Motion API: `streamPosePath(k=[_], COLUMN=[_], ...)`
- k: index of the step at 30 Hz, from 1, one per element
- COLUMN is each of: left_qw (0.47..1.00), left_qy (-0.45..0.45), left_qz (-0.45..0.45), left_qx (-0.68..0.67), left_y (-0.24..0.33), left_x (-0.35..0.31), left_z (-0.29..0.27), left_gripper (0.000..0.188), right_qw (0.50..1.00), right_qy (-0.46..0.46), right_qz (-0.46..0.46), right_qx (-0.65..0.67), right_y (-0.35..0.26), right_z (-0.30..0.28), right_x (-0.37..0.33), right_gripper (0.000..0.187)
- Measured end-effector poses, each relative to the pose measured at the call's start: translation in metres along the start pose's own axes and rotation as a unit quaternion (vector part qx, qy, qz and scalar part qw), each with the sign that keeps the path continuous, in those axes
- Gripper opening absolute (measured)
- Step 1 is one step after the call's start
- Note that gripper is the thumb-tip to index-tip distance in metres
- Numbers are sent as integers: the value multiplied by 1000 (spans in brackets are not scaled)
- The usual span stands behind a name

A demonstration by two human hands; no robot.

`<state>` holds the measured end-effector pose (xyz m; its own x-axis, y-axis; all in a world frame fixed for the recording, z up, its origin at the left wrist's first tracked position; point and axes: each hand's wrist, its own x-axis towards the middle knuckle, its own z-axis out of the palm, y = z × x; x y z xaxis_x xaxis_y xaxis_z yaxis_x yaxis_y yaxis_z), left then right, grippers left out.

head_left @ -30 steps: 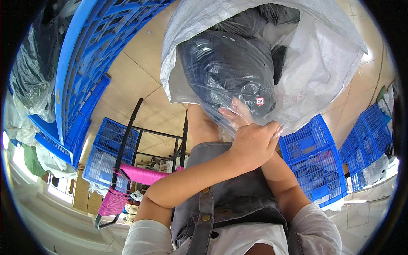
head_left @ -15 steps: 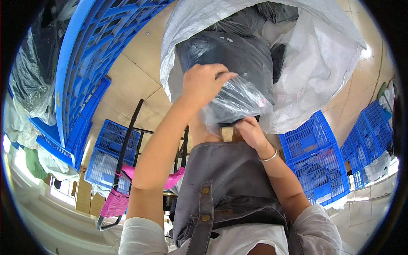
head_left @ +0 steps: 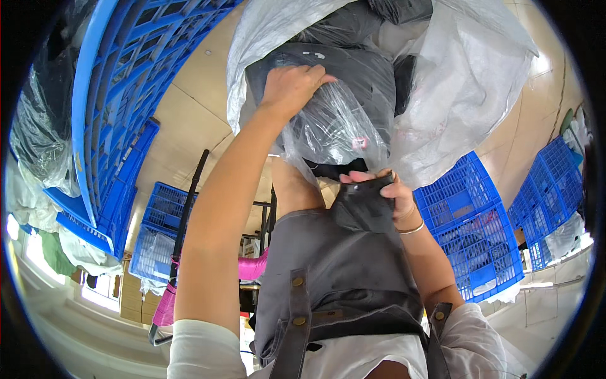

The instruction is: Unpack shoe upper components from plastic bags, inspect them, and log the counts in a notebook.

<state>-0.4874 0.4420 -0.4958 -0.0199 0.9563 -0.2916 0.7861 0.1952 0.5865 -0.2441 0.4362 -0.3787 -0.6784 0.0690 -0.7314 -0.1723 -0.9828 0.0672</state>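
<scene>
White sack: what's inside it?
The white sack shows dark wrapped bundles and, at its mouth, a clear bag of dark goods, held by the left hand. They cover whatever lies deeper.

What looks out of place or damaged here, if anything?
Nothing plainly stands out. The clear bag is crumpled where the left hand grips it, probably just from handling. The right hand holds a dark item over the apron. The large blue crate looks curved, likely from the lens.

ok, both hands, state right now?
Left hand: closed, gripping the clear plastic bag.
Right hand: closed, holding a black item, exact kind unclear.
</scene>
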Motion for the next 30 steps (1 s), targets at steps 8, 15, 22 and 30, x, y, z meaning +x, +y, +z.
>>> streamPosePath(k=[8, 15, 22, 30], left_qw=[986, 969, 690, 567], left_qy=[-53, 240, -168, -92], left_qz=[-133, -54, -422, -362], left_qx=[-84, -30, -564, -734], left_y=[20, 24, 59, 93], left_x=[-15, -48, -138, -102], left_z=[-11, -35, -116, -167], left_gripper=[22, 17, 51, 49], right_qw=[963, 899, 958, 979], right_qy=[-38, -272, -273, -146], right_qz=[21, 334, 59, -60], right_qx=[267, 79, 62, -129], right_y=[7, 20, -37, -52], right_z=[-18, 32, 62, 82], right_x=[-25, -22, -15, -23], right_gripper=[34, 26, 37, 47])
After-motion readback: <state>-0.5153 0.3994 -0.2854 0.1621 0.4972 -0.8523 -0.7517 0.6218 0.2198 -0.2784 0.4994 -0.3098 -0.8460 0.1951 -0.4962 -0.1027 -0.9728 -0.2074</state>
